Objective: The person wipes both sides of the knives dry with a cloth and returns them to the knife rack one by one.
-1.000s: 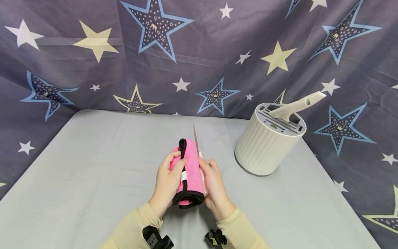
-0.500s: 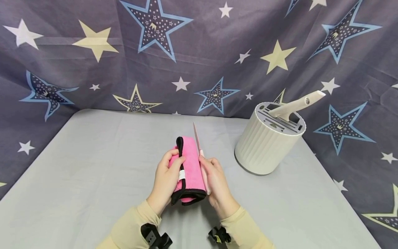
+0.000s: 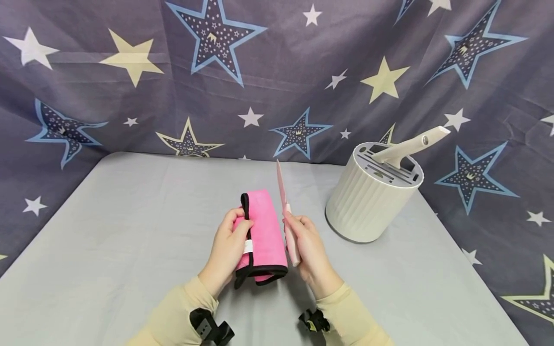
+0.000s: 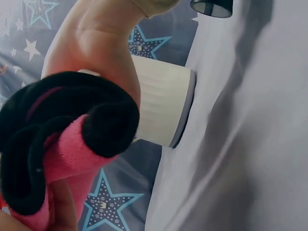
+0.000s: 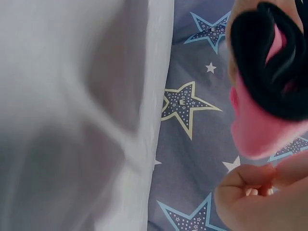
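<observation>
My left hand grips a folded pink cloth with black edging and a small white tag, its thumb lying on top. My right hand holds a knife by its pale handle. The slim pinkish blade points away, tip up, just right of the cloth with a narrow gap between. In the left wrist view the rolled black edge of the cloth covers part of the right hand. The right wrist view shows the curled right hand below the cloth; the blade is hidden there.
A cream ribbed knife block with a slotted grey top stands to the right on the grey-covered table. One pale handle sticks out of it, slanting right. A star-patterned curtain hangs behind the table.
The right hand has drawn the knife rightward, away from the cloth, so a gap now shows. The left hand has shifted slightly left with the cloth, which looks broader and more unrolled.
</observation>
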### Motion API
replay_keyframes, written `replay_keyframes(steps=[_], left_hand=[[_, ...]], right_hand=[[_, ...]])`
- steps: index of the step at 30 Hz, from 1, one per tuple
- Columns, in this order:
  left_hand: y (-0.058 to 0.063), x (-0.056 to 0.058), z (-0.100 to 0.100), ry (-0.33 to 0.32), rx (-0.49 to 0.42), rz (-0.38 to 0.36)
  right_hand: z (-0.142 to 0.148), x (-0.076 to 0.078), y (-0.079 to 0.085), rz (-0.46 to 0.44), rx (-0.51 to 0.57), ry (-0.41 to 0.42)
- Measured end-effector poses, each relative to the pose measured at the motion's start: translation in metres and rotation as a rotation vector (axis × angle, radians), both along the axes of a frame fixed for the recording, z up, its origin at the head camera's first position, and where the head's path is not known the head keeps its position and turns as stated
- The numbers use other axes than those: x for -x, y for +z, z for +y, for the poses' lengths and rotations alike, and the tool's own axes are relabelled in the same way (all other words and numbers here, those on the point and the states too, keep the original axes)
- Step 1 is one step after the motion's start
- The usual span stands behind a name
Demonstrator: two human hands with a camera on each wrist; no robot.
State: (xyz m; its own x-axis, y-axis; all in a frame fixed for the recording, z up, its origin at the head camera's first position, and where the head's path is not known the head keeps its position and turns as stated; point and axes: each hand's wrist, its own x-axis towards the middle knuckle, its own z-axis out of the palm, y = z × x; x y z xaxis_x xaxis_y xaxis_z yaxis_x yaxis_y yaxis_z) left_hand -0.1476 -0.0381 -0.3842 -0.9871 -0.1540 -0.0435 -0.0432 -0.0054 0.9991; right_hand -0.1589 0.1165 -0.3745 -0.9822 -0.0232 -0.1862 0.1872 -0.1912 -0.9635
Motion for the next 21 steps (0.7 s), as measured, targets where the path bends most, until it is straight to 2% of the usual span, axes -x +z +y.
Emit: replay_keyframes(steps=[4, 11, 16, 21], left_hand=[[0.002, 0.000, -0.008, -0.014, 0.004, -0.037], [0.006, 0.000, -0.021, -0.059, 0.036, -0.049], [0.004, 0.001, -0.027, -0.069, 0.092, -0.056], [0.000, 0.002, -0.032, -0.086, 0.085, -0.078]], right_hand=[[0.004, 0.001, 0.000, 0.017, -0.066, -0.013], [0.013, 0.002, 0.001, 0.029, -0.131, -0.010], [0.019, 0.004, 0.007, 0.051, -0.164, 0.001], [0.022, 0.006, 0.017, 0.069, -0.189, 0.011]])
